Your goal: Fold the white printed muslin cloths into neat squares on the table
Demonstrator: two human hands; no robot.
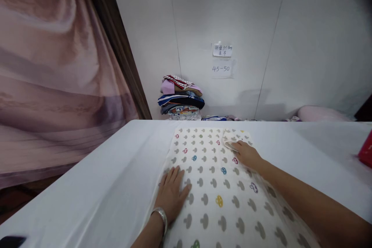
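A cream cloth (212, 186) printed with small grey and coloured mushroom shapes lies spread on the white table (95, 186). My left hand (172, 193) rests flat on the cloth's left edge, fingers stretched out, with a silver bangle at the wrist. My right hand (245, 154) reaches to the cloth's far right corner (234, 136), which is folded over onto itself. Its fingertips press on that folded corner; the fingers look closed together on the fabric.
A stack of folded clothes (180, 99) stands against the white wall behind the table. Two paper notes (222, 60) hang on the wall. A pink curtain (58, 73) fills the left. A red object (366, 152) sits at the table's right edge.
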